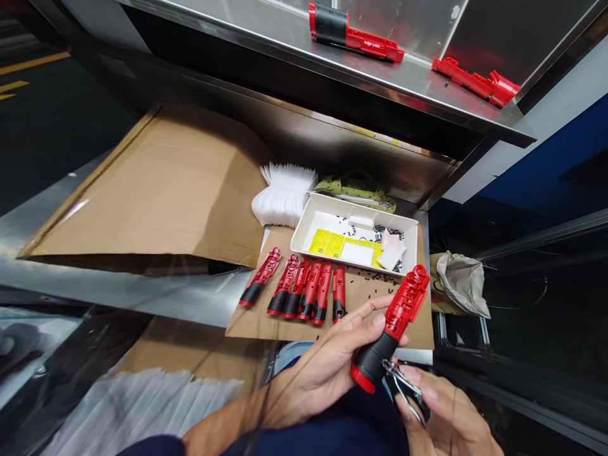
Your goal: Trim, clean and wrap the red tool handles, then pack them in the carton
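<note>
My left hand (327, 373) is closed around a red-and-black plastic tool housing (406, 304), tilted with its red ribbed inner side facing me. In my right hand (446, 405) is a small shiny metal tool (403, 380) with curved, thin arms, partly hidden by the fingers. Its tip meets the side of the black sleeve near the lower end of the housing. Past my left hand, several similar red-and-black housings (310, 291) lie in a row on a cardboard sheet (266, 320).
A white tray (304, 234) holds small black parts, yellow labels and pale pieces. Behind it are a stack of white sheets (282, 196) and a green pouch (356, 190). A large cardboard box (152, 190) stands left. Two housing pieces (330, 25) rest on the metal shelf (418, 82). A paper bag (458, 282) hangs right.
</note>
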Demonstrator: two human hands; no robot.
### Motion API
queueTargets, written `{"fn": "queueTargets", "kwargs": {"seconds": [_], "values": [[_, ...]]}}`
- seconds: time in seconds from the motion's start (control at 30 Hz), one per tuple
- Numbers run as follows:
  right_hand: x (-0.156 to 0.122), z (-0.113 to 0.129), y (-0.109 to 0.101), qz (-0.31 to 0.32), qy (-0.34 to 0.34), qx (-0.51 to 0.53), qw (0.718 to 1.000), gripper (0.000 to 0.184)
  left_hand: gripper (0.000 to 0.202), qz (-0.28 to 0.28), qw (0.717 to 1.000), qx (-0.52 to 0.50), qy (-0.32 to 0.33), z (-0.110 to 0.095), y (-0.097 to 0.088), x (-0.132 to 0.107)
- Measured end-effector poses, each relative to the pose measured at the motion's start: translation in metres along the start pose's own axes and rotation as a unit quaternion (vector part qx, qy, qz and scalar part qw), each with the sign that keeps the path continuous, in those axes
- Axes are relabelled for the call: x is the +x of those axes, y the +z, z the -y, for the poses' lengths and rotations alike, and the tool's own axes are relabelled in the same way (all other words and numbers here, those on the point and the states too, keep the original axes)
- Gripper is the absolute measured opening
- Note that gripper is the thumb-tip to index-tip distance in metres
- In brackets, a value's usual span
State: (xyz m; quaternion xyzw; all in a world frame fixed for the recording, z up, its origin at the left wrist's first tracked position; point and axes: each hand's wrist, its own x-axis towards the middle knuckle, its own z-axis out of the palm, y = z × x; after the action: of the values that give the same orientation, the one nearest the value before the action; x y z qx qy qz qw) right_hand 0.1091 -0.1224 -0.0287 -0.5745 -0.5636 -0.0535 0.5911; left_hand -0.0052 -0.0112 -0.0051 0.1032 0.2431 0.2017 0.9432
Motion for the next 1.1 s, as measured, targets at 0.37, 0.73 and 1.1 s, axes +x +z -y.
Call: {"fn": "queueTargets", "kwargs": {"seconds": [0.37,0.73,1.1], "values": [[-0.004,-0.004,0.001,0.021,-0.015,-0.006,1.000,0.020,0.055,-0.019,1.000,0.006,-0.002,0.001,0.000,0.001],[-0.005,-0.007,-0.010,-0.038,0.025,0.020,0.999,0.029,0.038,0.002,1.000,-0.016,-0.006,0.000,0.001,0.002],[0.003,0.002,-0.004,-0.001,0.040,0.004,0.999,0.024,0.036,0.014,0.999,-0.036,-0.008,0.001,-0.002,0.004]]}}
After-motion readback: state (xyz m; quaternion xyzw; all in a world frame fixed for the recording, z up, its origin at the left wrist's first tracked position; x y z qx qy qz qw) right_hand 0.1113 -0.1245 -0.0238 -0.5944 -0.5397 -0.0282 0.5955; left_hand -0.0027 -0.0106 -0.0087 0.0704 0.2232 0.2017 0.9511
